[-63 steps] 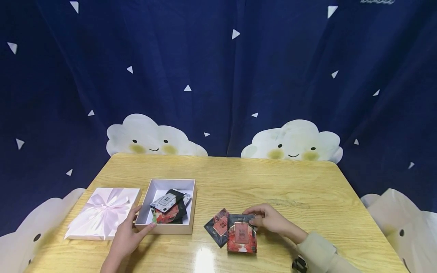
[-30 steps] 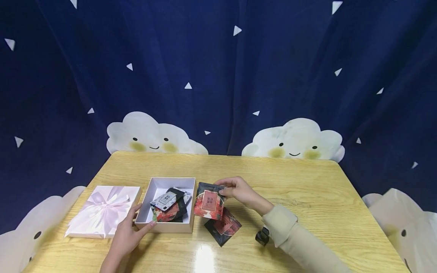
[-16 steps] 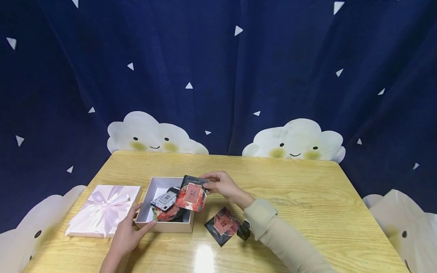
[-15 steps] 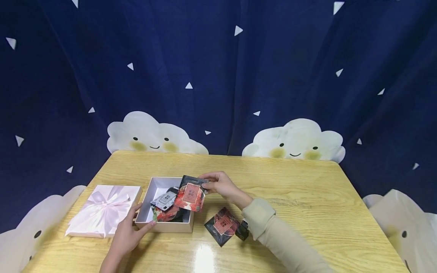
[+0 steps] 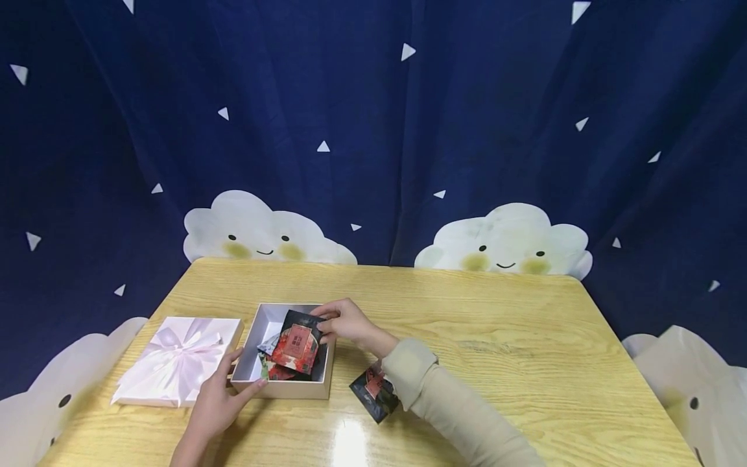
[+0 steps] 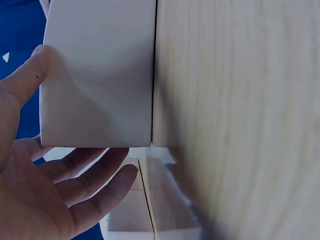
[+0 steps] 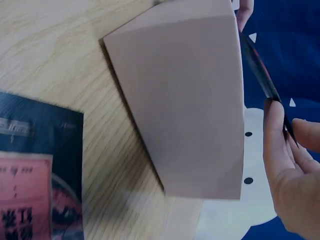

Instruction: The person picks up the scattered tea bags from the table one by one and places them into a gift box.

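My right hand (image 5: 347, 322) pinches a black-and-red sachet (image 5: 296, 345) by its upper right corner, with the sachet tilted over the open pale box (image 5: 292, 389). In the right wrist view, thumb and fingers grip this sachet (image 7: 260, 70) edge-on, right at the box's rim. Beneath it in the box lie other sachets (image 5: 282, 371), mostly covered. My left hand (image 5: 217, 403) holds the box's front left corner, its thumb at the front rim and its fingers along the left side. A second black-and-red sachet (image 5: 373, 394) lies on the table right of the box, partly hidden by my right sleeve.
Left of the box lies its pale pink lid (image 5: 177, 360) with a ribbon bow. The wooden table (image 5: 496, 337) extends to the right and behind. A dark blue curtain (image 5: 373, 130) with white triangles and smiling clouds hangs behind the table.
My right hand has carried the sachet from above the table leftward, past the box's right rim, to over the box's inside. The left hand has stayed at the box corner.
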A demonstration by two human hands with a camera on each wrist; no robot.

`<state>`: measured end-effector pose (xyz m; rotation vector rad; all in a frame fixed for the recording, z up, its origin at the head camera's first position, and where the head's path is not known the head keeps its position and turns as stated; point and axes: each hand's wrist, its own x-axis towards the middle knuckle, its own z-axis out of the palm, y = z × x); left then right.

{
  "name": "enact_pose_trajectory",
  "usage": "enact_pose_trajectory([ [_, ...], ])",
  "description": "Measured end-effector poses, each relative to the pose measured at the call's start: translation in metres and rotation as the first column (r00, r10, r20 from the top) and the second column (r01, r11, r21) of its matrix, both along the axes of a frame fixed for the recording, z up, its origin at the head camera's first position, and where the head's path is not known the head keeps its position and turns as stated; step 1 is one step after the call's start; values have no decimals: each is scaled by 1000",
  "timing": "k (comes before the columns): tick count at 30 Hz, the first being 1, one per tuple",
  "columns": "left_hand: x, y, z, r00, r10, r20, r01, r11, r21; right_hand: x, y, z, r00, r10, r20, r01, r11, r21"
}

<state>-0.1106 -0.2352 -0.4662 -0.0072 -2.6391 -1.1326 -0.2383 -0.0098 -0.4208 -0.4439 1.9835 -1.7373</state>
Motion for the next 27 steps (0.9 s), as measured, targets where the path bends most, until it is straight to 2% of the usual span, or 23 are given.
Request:
enact_pose_trajectory([
  [6,0,1,0,1000,-2,-15,2,1000,-7,7,-10,1,999,38,8,-38,999,7],
  [9,0,1,0,1000,-3,-21,3,1000,-6,9,-12,-1,999,37,24,-37,999,-6],
  [12,0,1,1,1000,-7,-19,7,1000,-5,10,-11,-2,1000,30,1,-30,1000,-4],
  [16,0,1,0,1000,-3,-31,3,1000,-6,9,-5,-2,999,30,-43,-29,999,14],
  [23,-1,-1,-3,999,-3,-43,3,1000,-4,5,13,-3,998,59,-4,-59,998,-34],
  [27,-1,0,-3,999,-8,-34,8,1000,-1,3,25,-4,996,88,-18,-88,995,-39],
])
